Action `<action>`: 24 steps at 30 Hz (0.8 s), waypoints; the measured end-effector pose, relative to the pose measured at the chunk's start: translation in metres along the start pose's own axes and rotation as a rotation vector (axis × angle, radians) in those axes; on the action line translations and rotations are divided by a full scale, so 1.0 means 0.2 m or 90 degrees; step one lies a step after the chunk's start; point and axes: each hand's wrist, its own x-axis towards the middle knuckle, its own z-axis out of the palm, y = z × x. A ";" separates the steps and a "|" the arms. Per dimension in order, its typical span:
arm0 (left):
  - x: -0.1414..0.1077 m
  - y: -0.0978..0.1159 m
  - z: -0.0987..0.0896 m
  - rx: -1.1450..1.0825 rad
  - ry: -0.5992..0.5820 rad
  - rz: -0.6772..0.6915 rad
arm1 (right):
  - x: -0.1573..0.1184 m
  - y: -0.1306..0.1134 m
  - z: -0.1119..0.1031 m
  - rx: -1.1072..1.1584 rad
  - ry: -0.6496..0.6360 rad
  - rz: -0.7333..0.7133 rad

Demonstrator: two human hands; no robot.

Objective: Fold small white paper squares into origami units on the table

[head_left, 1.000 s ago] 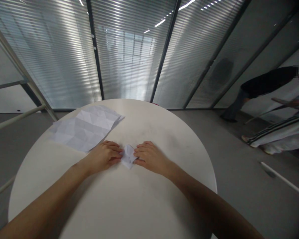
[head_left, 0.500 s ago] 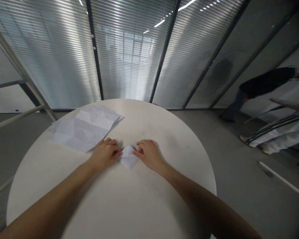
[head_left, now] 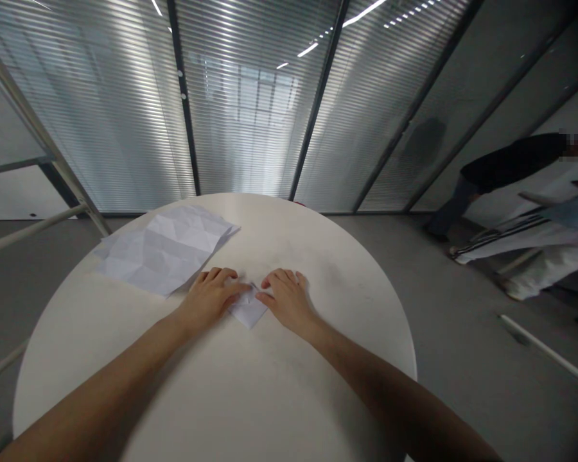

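A small piece of folded white paper [head_left: 248,314] lies flat on the round white table, one corner towards me. At its far corner a small flap stands slightly raised. My left hand [head_left: 212,296] is at its left side, thumb stretched across the paper's upper part and fingers spread forward, apart from the thumb. My right hand [head_left: 288,296] is at the right corner, its thumb tip at the paper's edge. Between the right thumb and bent forefinger a gap shows, close to the raised flap. Both hands partly cover the paper's upper edges.
Large creased white sheets [head_left: 166,247] lie at the table's [head_left: 231,398] far left, near my left hand. A pale metal frame [head_left: 72,186] stands on the left. Glass panels with blinds [head_left: 250,115] rise behind. Two people [head_left: 520,160] are on the right.
My left thumb has moved right, from the paper's left corner onto its upper part, and the left fingers have straightened. The far flap now stands up a little. The right forefinger has moved closer to it.
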 end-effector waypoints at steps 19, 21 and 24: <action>0.00 -0.06 0.04 -0.115 -0.022 0.038 | 0.03 0.02 0.04 0.108 -0.040 0.045; 0.01 -0.05 0.04 -0.153 -0.012 0.038 | 0.03 0.01 0.04 0.116 -0.041 0.053; 0.02 -0.05 0.04 -0.210 0.012 0.037 | 0.03 0.00 0.03 0.133 -0.044 0.068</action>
